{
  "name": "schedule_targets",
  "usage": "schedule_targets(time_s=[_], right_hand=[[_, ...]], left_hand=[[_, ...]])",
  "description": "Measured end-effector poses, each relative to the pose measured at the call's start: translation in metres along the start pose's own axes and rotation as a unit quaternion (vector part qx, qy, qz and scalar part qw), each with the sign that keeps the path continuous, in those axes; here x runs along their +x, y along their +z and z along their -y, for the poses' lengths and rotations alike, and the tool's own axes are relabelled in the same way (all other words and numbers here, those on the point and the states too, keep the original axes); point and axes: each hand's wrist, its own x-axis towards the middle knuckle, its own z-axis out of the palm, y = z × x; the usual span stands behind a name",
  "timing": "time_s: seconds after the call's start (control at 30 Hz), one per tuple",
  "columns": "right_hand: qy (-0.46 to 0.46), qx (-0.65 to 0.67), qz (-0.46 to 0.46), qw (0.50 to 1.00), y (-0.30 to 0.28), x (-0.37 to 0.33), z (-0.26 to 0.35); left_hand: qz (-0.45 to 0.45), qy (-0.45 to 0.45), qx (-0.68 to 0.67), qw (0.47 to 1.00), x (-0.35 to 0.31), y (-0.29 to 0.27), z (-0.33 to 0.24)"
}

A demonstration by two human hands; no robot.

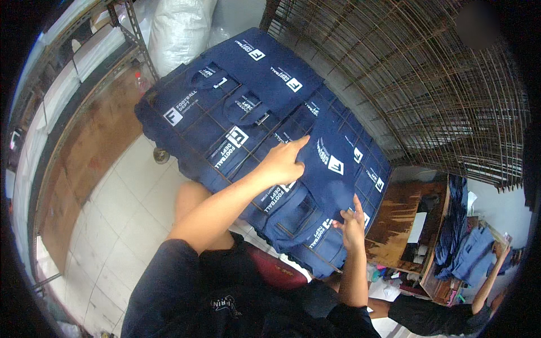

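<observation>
Navy cloth pieces with white printed marks lie spread over a wire rack in front of me. Some have curved, handle-like loops. My left hand is over the middle of the rack, index finger stretched out at the left edge of a navy cloth panel; its other fingers are partly curled. Near the lower end of that panel, my right hand has its fingers spread, one pointing away from me. Whether either hand presses on the cloth is hard to make out.
Stacked rusty wire racks lean along the right back. A white sack stands behind the cloth, and a metal-framed shelf is at left. On the right are a worn wooden table and another person's arm beside hanging blue cloth.
</observation>
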Motion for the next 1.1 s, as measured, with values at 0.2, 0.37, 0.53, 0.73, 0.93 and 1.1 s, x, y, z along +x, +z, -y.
schedule_targets(time_s=[0.2, 0.37, 0.53, 0.73, 0.93, 1.1], right_hand=[[-0.042, 0.059, -0.021, 0.997, 0.014, 0.048, -0.014], [-0.07, 0.116, -0.032, 0.99, 0.046, 0.12, -0.023], [-0.047, 0.117, -0.035, 0.991, 0.066, 0.185, -0.036], [0.002, 0.082, -0.094, 0.992, 0.058, 0.239, -0.062], [0.036, 0.048, -0.078, 0.995, 0.062, 0.238, -0.051], [0.007, 0.003, -0.077, 0.997, 0.058, 0.242, -0.053]], left_hand=[[-0.058, 0.003, 0.028, 0.998, 0.036, 0.007, 0.027], [-0.114, -0.032, 0.041, 0.992, 0.084, -0.004, 0.037], [-0.204, -0.055, 0.006, 0.977, 0.063, -0.016, 0.037], [-0.005, 0.024, -0.222, 0.975, -0.076, 0.021, -0.007], [0.026, 0.061, -0.162, 0.985, -0.076, 0.054, 0.037], [0.039, 0.047, -0.106, 0.992, -0.064, 0.044, 0.042]])
